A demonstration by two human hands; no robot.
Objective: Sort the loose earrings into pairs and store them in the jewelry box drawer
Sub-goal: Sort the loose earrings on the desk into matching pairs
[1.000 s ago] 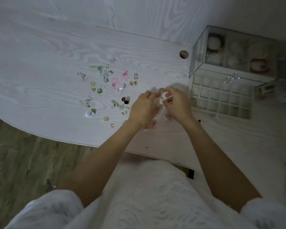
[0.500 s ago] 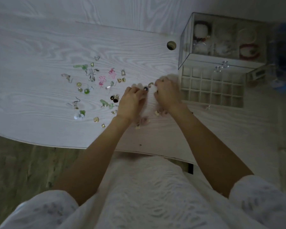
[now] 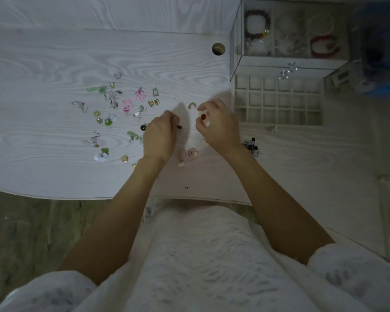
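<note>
Two hands work over the wood-grained surface (image 3: pixel 54 52): left hand (image 3: pixel 159 137) fingers pinch a small dark earring (image 3: pixel 179 127); right hand (image 3: pixel 218 126) fingers pinch a round red bead earring (image 3: pixel 203 116).

Two hands are working over the table: the left hand (image 3: pixel 159 137) and the right hand (image 3: pixel 218 126). Two pink flower earrings (image 3: pixel 134 100) are lying up and left of the left hand's pinch. Two pink rose earrings (image 3: pixel 187 154) are sitting below the gap between the hands. One gold hoop (image 3: pixel 191 106) is resting just left of the right hand's fingertips. One red bead (image 3: pixel 203 116) is showing at the right thumb. One drawer (image 3: pixel 277 100), gridded six cells across and three deep, is standing open right of the right hand. The remaining loose earrings left of the left hand are too small and clustered to count exactly.
</note>
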